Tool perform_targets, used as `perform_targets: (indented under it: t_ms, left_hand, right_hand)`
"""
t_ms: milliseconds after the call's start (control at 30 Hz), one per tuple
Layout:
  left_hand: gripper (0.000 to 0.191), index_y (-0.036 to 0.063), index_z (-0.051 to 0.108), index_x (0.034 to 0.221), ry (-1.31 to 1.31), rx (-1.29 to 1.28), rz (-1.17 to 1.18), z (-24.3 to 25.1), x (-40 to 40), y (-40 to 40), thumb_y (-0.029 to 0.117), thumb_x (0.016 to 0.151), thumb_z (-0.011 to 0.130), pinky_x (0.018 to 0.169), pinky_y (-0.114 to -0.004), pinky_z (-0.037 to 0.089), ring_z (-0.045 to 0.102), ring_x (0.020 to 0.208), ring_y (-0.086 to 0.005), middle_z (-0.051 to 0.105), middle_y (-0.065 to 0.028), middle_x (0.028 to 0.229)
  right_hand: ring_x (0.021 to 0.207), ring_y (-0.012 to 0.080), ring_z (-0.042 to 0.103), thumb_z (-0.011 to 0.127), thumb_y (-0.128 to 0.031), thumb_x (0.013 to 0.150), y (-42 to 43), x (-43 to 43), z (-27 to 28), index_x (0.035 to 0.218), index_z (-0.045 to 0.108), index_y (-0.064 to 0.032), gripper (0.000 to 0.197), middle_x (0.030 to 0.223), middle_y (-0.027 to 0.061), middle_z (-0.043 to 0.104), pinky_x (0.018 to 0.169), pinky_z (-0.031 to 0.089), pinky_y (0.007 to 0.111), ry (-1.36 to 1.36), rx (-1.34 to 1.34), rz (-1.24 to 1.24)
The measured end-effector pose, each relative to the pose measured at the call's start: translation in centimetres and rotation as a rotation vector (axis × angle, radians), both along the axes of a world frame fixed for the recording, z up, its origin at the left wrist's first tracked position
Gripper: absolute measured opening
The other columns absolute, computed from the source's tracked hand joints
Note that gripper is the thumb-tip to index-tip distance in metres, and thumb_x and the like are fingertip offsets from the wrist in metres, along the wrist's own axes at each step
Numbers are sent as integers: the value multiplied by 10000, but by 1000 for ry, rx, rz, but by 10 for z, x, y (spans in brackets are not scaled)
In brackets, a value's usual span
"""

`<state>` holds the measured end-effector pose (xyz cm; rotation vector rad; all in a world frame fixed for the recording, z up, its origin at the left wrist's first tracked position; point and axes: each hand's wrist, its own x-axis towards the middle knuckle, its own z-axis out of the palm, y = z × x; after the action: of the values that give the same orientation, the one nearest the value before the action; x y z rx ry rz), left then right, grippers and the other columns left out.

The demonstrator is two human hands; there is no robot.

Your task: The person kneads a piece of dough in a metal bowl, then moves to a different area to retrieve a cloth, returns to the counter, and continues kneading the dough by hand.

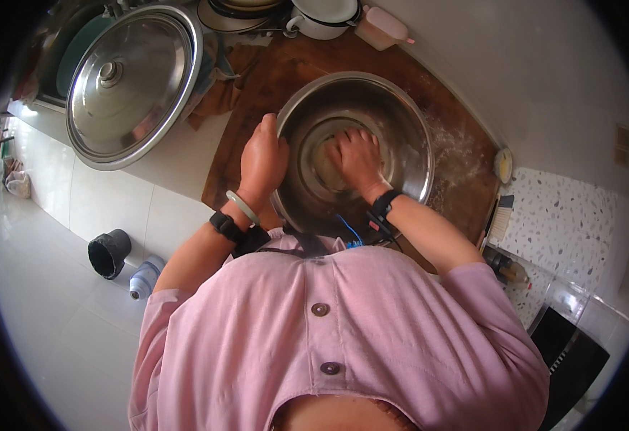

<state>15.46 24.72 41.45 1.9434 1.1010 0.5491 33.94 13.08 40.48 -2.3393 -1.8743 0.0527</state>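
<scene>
A large stainless steel bowl (408, 124) stands on a brown wooden board (303, 59). My right hand (355, 159) is down inside it, fingers bent and pressed on pale dough (325, 164) at the bottom; the fingertips are partly hidden. At the bowl's left rim, my left hand (265, 156) is gripping the edge, with its thumb near the inner side. White flour (454, 153) is scattered on the board to the right of the bowl.
A big steel lid (147, 86) lies at the upper left beside a sink. Plates (233, 21), a white enamel mug (319, 27) and a pink lidded container (381, 27) stand behind the board. A brush (502, 218) lies at its right edge.
</scene>
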Motion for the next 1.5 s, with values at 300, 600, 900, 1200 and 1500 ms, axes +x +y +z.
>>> perform_targets:
  t_ms: [300, 600, 900, 1200, 1500]
  left_hand:
    - [365, 16, 468, 1187, 52, -77, 57, 6, -1, -7, 19, 843, 593, 785, -515, 487, 592, 944, -490, 622, -283, 1022]
    - [234, 25, 492, 1072, -27, 39, 37, 4, -2, -4, 40, 840, 522, 741, -553, 502, 613, 900, -486, 628, -268, 1037]
    - [252, 20, 487, 1091, -60, 8, -21, -5, 2, -2, 32, 839, 509, 739, -555, 495, 602, 898, -496, 620, -284, 1045]
    - [303, 19, 483, 1123, -85, -2, -14, -6, 2, -7, 4, 821, 505, 740, -549, 492, 594, 903, -495, 609, -275, 1058]
    - [277, 23, 480, 1097, -58, -48, -24, 5, -1, -6, 18, 824, 523, 740, -541, 499, 606, 891, -489, 616, -262, 1044]
  right_hand:
    - [897, 294, 634, 573, -328, 888, 27, 20, -15, 749, 679, -119, 272, 816, 97, 677, 762, 472, 436, 185, -45, 44]
    - [797, 398, 625, 546, -349, 971, 18, 36, -15, 806, 679, -50, 366, 830, 178, 673, 723, 492, 485, 580, 121, 128]
    - [793, 352, 609, 602, -368, 937, -40, -20, 48, 799, 667, -83, 323, 816, 147, 619, 688, 464, 451, 100, 1, 33]
    - [838, 297, 584, 578, -231, 887, -55, -52, 32, 846, 650, -84, 169, 861, 102, 600, 784, 421, 433, 48, 25, 13]
    - [843, 393, 616, 540, -236, 933, -13, -15, -17, 832, 674, -43, 256, 852, 206, 662, 751, 469, 493, 197, 73, -66]
